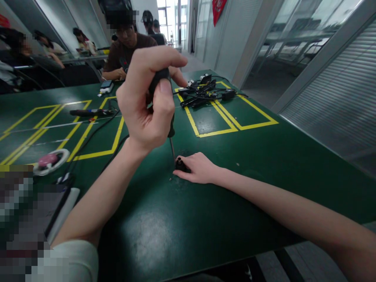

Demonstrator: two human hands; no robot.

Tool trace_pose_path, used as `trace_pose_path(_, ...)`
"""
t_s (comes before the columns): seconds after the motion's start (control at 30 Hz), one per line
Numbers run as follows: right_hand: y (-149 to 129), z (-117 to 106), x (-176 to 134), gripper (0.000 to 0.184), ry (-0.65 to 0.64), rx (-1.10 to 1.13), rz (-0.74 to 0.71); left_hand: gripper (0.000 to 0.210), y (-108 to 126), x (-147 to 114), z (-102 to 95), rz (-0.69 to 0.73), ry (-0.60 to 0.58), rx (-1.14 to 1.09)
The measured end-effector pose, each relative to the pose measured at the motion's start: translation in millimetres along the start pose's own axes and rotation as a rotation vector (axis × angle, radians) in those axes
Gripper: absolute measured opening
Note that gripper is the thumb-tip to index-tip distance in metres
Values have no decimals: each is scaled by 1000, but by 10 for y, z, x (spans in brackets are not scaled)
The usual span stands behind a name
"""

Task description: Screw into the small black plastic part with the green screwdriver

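Observation:
My left hand is wrapped round the black handle of a screwdriver, raised above the table. The shaft points down, its tip at a small black part with a short round stub on top. Low on the tabletop, my right hand grips that part between thumb and fingers; the palm side is hidden. A tiny metallic piece, perhaps a screw, lies just in front of the part.
Yellow tape marks the green table. A pile of black cables and devices lies at the back right. To the left are a black corded tool and a white ring with a pink piece. A person sits opposite.

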State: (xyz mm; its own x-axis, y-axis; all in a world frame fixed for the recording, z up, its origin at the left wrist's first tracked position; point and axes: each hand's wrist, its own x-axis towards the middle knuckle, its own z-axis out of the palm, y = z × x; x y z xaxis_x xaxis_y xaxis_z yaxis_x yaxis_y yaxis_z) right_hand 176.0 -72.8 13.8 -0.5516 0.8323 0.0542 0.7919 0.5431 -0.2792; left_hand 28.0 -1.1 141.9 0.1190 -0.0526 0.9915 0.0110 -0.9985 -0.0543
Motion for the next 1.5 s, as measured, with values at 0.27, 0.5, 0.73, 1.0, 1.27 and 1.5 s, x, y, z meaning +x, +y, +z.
trace_pose_path(0.27, 15, 20, 5, 47, 17, 15, -8, 16, 27, 32, -41, 16, -11, 172)
trace_pose_path(0.5, 3, -4, 3, 47, 3, 23, 2, 9, 13, 52, -31, -19, 2, 144)
trace_pose_path(0.73, -7, -22, 7, 47, -19, 12, 9, 18, 78, 71, -46, 6, -22, 120)
trace_pose_path(1.0, -2, -10, 7, 46, -8, 18, 7, 12, 46, 48, -35, -17, 23, 112)
trace_pose_path(1.27, 7, -7, 6, 46, 1, 32, 1, 27, 18, 26, -20, -58, 47, 13)
trace_pose_path(1.5, 8, 2, 8, 46, 5, 22, -1, 23, -27, 34, -60, 14, 6, 126)
